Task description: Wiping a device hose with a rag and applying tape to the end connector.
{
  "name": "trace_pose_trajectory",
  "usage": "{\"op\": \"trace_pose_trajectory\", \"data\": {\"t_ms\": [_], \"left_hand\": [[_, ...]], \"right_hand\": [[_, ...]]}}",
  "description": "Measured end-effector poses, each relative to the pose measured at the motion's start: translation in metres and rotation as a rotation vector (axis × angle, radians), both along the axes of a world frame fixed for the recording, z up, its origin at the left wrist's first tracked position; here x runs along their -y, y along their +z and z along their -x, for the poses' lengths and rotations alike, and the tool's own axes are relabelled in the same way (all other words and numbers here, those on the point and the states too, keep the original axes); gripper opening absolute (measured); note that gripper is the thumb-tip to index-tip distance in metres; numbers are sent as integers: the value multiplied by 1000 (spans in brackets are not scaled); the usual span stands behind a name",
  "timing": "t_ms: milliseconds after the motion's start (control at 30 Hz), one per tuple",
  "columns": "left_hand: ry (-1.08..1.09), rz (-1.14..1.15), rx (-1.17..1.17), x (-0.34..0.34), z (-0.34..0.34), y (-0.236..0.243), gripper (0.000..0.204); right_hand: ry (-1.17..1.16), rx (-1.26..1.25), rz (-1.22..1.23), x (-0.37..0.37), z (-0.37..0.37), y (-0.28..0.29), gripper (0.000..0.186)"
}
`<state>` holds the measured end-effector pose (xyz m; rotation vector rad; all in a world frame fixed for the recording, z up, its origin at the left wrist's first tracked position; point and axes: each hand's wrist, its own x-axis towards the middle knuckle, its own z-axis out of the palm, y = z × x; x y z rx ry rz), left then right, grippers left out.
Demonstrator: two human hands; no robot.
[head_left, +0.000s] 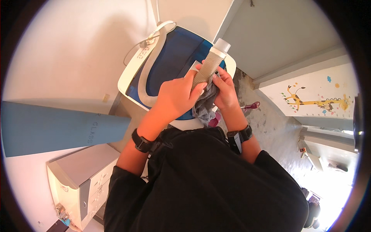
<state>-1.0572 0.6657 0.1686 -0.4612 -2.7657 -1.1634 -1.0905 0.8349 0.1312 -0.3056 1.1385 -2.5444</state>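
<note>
My left hand [179,92] is closed around a ribbed beige hose [212,60] with a pale plastic end, held upright at a tilt. A light-coloured piece behind the hose, under my fingers, is mostly hidden. My right hand [226,89] grips a crumpled grey cloth [205,108] against the hose's right side. Both hands are over a white-framed object with a blue panel [179,50]. A curved grey-beige tube [147,73] lies along its left side, beside a white fitting and a thin cord [130,55].
A blue board [58,127] stands on the left, above a white cabinet [79,174]. Pink slippers [251,106] lie on the concrete floor [272,143]. A giraffe-decorated panel [309,89] is on the right. Walls and a grey door-like surface [282,34] surround the far side.
</note>
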Motion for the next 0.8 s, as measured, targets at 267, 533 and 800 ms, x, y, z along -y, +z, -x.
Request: {"op": "trace_pose_trajectory", "data": {"t_ms": [267, 533, 800], "left_hand": [[160, 78, -160, 6, 5, -17, 31], [110, 223, -207, 3, 3, -17, 44], [225, -170, -27, 7, 7, -20, 41]], "right_hand": [[-454, 51, -315, 8, 8, -16, 23], [-560, -286, -927, 24, -9, 37, 23], [-432, -162, -546, 11, -3, -6, 32]]}}
